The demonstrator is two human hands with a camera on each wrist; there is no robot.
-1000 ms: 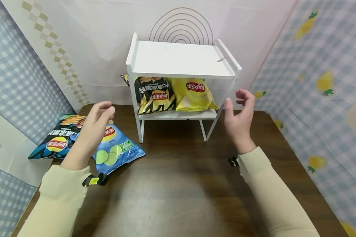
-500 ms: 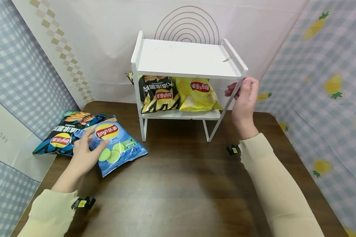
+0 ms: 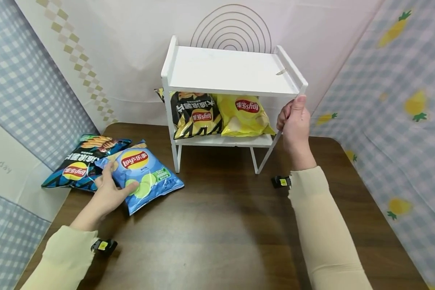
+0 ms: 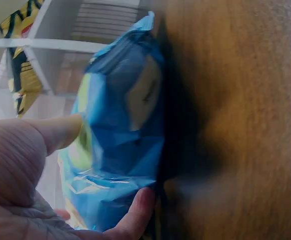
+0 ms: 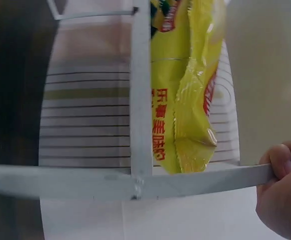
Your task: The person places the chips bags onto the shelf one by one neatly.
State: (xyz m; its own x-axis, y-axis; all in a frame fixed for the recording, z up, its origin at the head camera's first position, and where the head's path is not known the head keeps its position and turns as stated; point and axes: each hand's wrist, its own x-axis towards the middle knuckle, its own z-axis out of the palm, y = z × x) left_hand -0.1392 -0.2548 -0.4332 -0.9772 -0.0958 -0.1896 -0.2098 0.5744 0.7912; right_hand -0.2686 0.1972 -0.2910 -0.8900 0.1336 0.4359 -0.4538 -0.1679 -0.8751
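My left hand (image 3: 110,194) holds a light blue bag of chips (image 3: 160,186) on the left side of the table. In the left wrist view, thumb and fingers lie on opposite faces of the blue bag, which stands tilted on edge. Around the front right post of the white two-tier rack (image 3: 232,70), just under the top shelf, the fingers of my right hand (image 3: 296,127) are curled. The right wrist view shows that grip on the white bar (image 5: 210,182) at its right edge.
On the lower shelf lean a black-and-yellow chip bag (image 3: 195,117) and a yellow chip bag (image 3: 243,117). A dark blue-and-black chip bag (image 3: 81,163) lies at the table's left edge, partly under the light blue one. Patterned cloth walls (image 3: 377,133) enclose the brown table (image 3: 203,233).
My left hand came down onto the light blue chip bag and took hold of it. My right hand reached the rack's right post and closed around it.
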